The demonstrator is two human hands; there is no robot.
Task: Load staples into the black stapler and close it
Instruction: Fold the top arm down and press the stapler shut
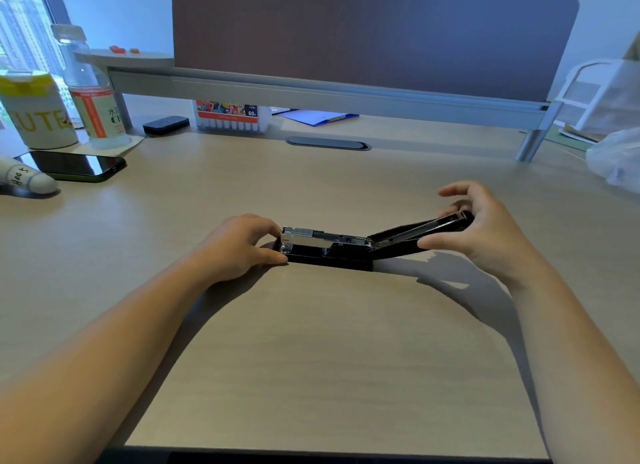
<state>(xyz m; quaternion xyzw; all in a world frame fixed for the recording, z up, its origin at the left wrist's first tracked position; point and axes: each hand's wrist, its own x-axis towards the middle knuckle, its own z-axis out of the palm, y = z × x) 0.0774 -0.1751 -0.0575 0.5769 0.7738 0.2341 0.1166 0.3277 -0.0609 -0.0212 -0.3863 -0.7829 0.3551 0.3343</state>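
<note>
**Stapler open on desk**

Black stapler (332, 252) lying mid-desk (311, 342), cover (420, 233) swung open to the right. Left hand (239, 247) pinching the front end of the metal magazine (311, 237). Right hand (481, 228) gripping the raised cover's far end.

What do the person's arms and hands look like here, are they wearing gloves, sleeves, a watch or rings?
Both are bare. The left hand and right hand carry no gloves, and no rings show on the visible fingers. Both forearms are uncovered right to the picture's lower edge, with no sleeve, watch, bracelet or marking in sight on either wrist.
</note>
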